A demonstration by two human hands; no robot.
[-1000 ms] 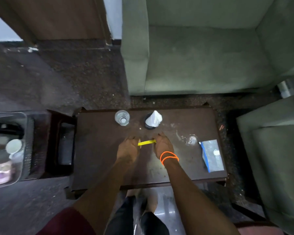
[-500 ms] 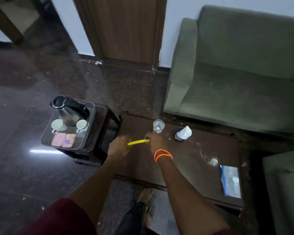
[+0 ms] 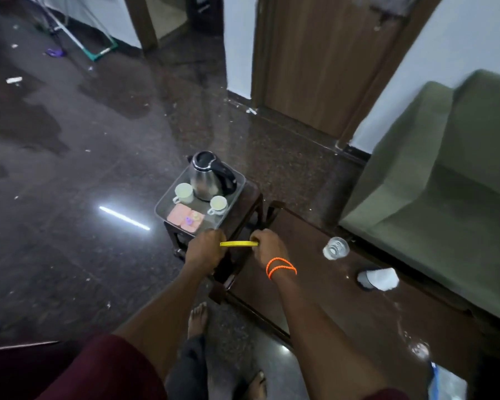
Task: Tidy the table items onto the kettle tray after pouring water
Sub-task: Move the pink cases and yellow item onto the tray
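1. Both hands hold a thin yellow strip [image 3: 239, 243] level between them: the left hand [image 3: 205, 249] has its fingers curled round one end, and the right hand [image 3: 267, 247] pinches the other.
2. The strip hangs in the air just near of the clear tray [image 3: 237, 194], which sits on a small dark stand to the left of the low table [image 3: 344, 307].
3. The tray is already crowded: a kettle [image 3: 210, 177] at the far side, two white cups [image 3: 183, 192] in front of it, and pink packets [image 3: 185, 220] at the near edge.
4. To do this step well, I would carry the strip forward flat and lay it in the bare patch between the packets and the right-hand cup, not on top of a cup.
5. Letting go with one hand first risks the strip drooping and knocking a cup.
6. A glass [image 3: 336, 248] and a white tissue holder [image 3: 377, 279] are on the table, waiting to be moved.
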